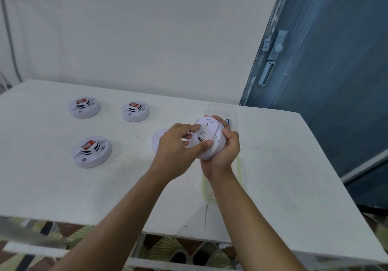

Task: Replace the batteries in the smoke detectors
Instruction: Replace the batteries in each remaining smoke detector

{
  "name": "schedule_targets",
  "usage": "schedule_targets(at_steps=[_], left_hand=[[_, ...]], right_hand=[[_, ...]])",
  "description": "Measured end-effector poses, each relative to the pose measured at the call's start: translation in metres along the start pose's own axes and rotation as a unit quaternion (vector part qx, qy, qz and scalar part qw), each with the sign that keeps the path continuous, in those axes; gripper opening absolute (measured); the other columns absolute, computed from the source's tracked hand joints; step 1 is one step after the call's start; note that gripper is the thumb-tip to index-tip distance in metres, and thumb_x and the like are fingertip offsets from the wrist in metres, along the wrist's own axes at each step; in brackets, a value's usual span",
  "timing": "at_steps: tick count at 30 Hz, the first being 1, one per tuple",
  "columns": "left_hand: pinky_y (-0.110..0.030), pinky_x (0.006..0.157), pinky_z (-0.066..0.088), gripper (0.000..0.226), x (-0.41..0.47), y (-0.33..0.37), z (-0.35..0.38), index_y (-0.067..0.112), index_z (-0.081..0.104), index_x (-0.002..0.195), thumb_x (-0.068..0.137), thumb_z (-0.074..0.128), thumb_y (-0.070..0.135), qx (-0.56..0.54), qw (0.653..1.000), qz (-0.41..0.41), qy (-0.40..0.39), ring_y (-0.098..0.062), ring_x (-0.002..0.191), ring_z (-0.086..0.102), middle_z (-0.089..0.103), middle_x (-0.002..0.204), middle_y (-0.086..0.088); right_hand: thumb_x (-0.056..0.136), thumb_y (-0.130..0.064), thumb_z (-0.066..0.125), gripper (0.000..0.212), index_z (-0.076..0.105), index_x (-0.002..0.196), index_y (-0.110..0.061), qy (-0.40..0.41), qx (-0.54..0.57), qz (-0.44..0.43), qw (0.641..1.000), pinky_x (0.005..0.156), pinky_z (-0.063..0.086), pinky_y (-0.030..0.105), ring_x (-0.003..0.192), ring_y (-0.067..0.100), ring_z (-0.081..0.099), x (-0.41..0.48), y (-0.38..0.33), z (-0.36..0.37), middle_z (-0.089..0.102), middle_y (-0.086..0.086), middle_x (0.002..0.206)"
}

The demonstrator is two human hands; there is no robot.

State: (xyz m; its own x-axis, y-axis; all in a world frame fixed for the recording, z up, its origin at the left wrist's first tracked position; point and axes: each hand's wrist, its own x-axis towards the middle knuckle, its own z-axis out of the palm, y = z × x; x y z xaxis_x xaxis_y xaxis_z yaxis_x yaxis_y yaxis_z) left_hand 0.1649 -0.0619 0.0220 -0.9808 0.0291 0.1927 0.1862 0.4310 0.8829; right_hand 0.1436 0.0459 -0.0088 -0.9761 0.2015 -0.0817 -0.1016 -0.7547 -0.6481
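Observation:
I hold a round white smoke detector [210, 139] above the white table [273, 176], its back plate with a label turned toward me. My right hand [225, 153] cups it from below and the right, fingers curled round its rim. My left hand [178, 147] grips the back plate, thumb and fingers spread on it. Three detectors [84, 107] [135, 110] [91, 151] lie on the table to the left, each with a red battery on top. Another detector [157, 139] lies mostly hidden behind my left hand.
A clear plastic tray [222, 111] lies on the table under my hands, with a small blue item [227, 121] at its far side. A blue door [336, 71] stands at the right. Patterned floor shows below the table's front edge.

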Motion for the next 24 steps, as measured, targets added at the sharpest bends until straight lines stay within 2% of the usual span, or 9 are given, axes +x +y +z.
schedule_targets(at_steps=[2, 8, 13, 16, 20, 24], left_hand=[[-0.005, 0.069, 0.043, 0.05, 0.003, -0.002, -0.001, 0.025, 0.065, 0.122, 0.077, 0.077, 0.043, 0.015, 1.0, -0.001, -0.011, 0.009, 0.091, 0.054, 0.054, 0.113, 0.016], [-0.004, 0.077, 0.044, 0.049, 0.004, -0.007, 0.0, 0.022, 0.064, 0.125, 0.079, 0.077, 0.034, 0.017, 0.999, 0.04, -0.03, 0.02, 0.096, 0.049, 0.049, 0.115, 0.019], [-0.003, 0.083, 0.043, 0.048, 0.0, -0.012, 0.001, 0.021, 0.064, 0.125, 0.08, 0.077, 0.031, 0.009, 0.998, 0.059, -0.026, 0.004, 0.104, 0.053, 0.054, 0.12, 0.014], [-0.007, 0.079, 0.047, 0.043, -0.002, -0.011, 0.003, 0.025, 0.065, 0.119, 0.078, 0.078, 0.031, 0.006, 0.999, 0.05, -0.008, 0.002, 0.099, 0.057, 0.058, 0.116, 0.014], [-0.006, 0.067, 0.046, 0.03, -0.001, -0.004, 0.006, 0.031, 0.064, 0.105, 0.077, 0.077, 0.03, -0.04, 0.998, -0.033, 0.04, 0.005, 0.091, 0.057, 0.057, 0.105, 0.016], [-0.012, 0.071, 0.047, 0.028, 0.001, -0.005, 0.008, 0.027, 0.065, 0.103, 0.078, 0.077, 0.034, -0.044, 0.998, -0.035, 0.034, 0.002, 0.092, 0.056, 0.057, 0.104, 0.014]], right_hand=[[0.073, -0.036, 0.052, 0.066, 0.055, 0.129, -0.003, 0.008, -0.008, 0.0, 1.0, 0.081, 0.052, 0.041, 0.108, 0.039, 0.056, 0.0, 0.001, -0.001, 0.056, 0.022, 0.12], [0.074, -0.034, 0.046, 0.053, 0.058, 0.118, -0.009, -0.009, 0.013, 0.024, 1.0, 0.073, 0.055, 0.035, 0.103, 0.036, 0.057, 0.002, -0.002, 0.001, 0.057, 0.019, 0.115], [0.074, -0.034, 0.046, 0.049, 0.061, 0.114, -0.011, -0.003, 0.011, 0.029, 0.999, 0.069, 0.056, 0.035, 0.101, 0.034, 0.058, 0.002, -0.001, 0.0, 0.06, 0.017, 0.112], [0.074, -0.032, 0.047, 0.042, 0.064, 0.108, -0.013, -0.012, -0.002, 0.015, 1.0, 0.07, 0.055, 0.035, 0.099, 0.032, 0.06, 0.001, 0.0, -0.001, 0.063, 0.013, 0.109], [0.074, -0.027, 0.046, 0.037, 0.063, 0.104, -0.013, -0.027, -0.029, -0.019, 0.999, 0.074, 0.055, 0.035, 0.1, 0.031, 0.06, -0.001, 0.001, 0.002, 0.061, 0.013, 0.112], [0.074, -0.027, 0.047, 0.038, 0.062, 0.106, -0.012, -0.029, -0.032, -0.024, 0.999, 0.074, 0.056, 0.036, 0.101, 0.032, 0.061, 0.001, 0.002, 0.002, 0.061, 0.014, 0.113]])
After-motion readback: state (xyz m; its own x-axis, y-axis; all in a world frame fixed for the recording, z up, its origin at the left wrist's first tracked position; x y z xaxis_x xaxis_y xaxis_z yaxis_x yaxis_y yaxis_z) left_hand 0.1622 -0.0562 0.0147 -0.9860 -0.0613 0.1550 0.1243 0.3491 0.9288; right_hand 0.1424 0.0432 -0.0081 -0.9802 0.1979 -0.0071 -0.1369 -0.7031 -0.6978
